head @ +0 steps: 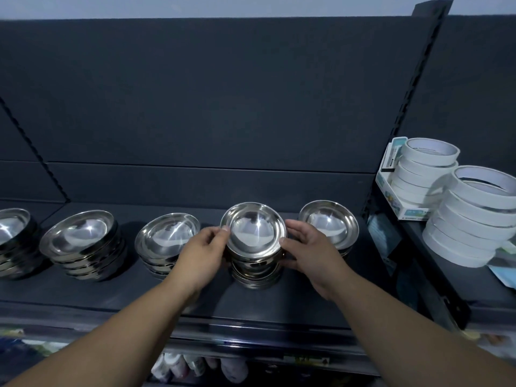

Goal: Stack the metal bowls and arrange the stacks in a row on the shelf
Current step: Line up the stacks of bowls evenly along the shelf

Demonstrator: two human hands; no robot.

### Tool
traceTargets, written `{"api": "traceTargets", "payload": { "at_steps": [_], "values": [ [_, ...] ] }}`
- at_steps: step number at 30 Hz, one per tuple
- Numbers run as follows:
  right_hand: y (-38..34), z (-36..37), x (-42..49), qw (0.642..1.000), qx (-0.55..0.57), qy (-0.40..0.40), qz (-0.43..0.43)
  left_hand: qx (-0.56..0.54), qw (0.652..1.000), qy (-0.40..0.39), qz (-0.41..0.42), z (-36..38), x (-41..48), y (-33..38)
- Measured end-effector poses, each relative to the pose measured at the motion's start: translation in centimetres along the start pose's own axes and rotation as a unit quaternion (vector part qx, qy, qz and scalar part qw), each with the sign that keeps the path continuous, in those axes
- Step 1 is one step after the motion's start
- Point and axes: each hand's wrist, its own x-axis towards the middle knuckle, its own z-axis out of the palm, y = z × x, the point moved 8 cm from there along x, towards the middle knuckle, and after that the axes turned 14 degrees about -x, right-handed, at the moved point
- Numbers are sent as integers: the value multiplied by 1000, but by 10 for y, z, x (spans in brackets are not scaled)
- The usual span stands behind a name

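left hand: your left hand point(205, 252) pinches the near-left rim of the top bowl, thumb on the lip and fingers curled down the side. that grip looks meant to keep the top bowl seated.
right hand: your right hand point(310, 252) cups the opposite side, thumb tip at the rim and fingers curved round the back. between the two hands the pile is squeezed so it can't fan out.
held stack: the stack of shiny round stainless-steel bowls point(254, 247) is nested rims-up and seems to rest on the shelf, though your hands hide part of its base. it stands a little nearer the front edge than the piles beside it.
neighbours: a third steel bowl stack point(164, 238) sits just beside your left hand, and a rightmost steel bowl stack point(329, 222) sits just behind your right. two more stacks point(81, 238) stand further left, the last cut off by the frame.
shelf: the dark grey metal shelf point(83, 291) carries all five piles in a rough row.
beyond: piles of white tape rolls point(480, 216) fill the next bay, well apart.
step, as a judgement: you're squaring this pile, and it likely needs easing back into line.
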Motion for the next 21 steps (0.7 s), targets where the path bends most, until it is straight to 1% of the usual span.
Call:
{"api": "traceTargets", "payload": {
  "at_steps": [2,5,9,13,17,21],
  "values": [
    [0,2,-1,1000,-7,-1,-2,29,999,43,6,-5,4,2],
    [1,4,-2,1000,-11,4,-4,78,994,76,33,-5,1,10],
    [3,5,-4,1000,-9,16,-4,136,983,101,69,1,-4,22],
    [6,6,-5,1000,-14,25,-1,147,981,108,66,1,-2,23],
    [9,4,-5,996,-83,40,-14,136,983,101,66,2,-1,18],
    [0,-1,-9,977,-194,71,-42,164,978,96,82,4,-1,18]
  ]
}}
